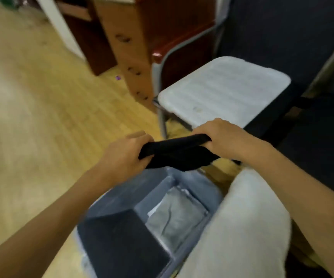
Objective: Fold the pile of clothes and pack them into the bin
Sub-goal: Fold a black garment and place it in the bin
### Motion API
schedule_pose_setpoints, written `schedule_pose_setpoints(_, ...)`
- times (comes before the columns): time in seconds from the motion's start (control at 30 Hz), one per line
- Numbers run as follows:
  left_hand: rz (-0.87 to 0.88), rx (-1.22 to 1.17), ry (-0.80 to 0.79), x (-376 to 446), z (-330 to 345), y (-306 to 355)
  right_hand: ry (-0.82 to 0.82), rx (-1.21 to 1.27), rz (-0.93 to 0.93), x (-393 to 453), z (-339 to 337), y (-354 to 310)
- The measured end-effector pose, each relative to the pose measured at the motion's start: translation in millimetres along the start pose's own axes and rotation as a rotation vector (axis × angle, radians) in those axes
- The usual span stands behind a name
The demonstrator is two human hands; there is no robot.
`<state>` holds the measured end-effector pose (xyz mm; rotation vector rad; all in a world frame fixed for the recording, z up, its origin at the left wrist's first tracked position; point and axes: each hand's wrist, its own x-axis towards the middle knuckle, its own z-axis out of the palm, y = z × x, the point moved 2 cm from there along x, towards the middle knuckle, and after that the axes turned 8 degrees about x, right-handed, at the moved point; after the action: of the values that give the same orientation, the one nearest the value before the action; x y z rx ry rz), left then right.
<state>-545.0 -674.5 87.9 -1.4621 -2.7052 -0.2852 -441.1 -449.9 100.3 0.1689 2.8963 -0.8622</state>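
A person is packing the bin w/ folded clothes: a grey garment is already lying at its bottom, a black one coming next, no pile in view. Left hand and right hand are each clamping an end of the black bundle, holding it compact and creased just above the bin's far rim.

The black garment is folded into a compact bundle, stretched horizontally at frame centre, above the far rim of the bin. The bin is grey-blue plastic, rectangular and open-topped, at 6 o'clock. A folded grey garment lies flat on its floor.
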Motion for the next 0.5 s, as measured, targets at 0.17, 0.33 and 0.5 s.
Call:
schedule_pose_setpoints(0.17,-0.214,-0.116,-0.163,-87.1,64.9,-52.6,-0.261,-0.154,-0.031,38.9,101.7,-34.4)
schedule_pose_setpoints(0.33,-0.334,-0.238,-0.302,-118.1,131.6,-69.3,-0.434,-0.133,0.045,65.4,161.0,-23.2)
schedule_pose_setpoints(0.5,-0.432,-0.201,-0.274,-108.7,157.7,-61.9,-0.412,-0.097,0.089,82.3,172.5,-1.2)
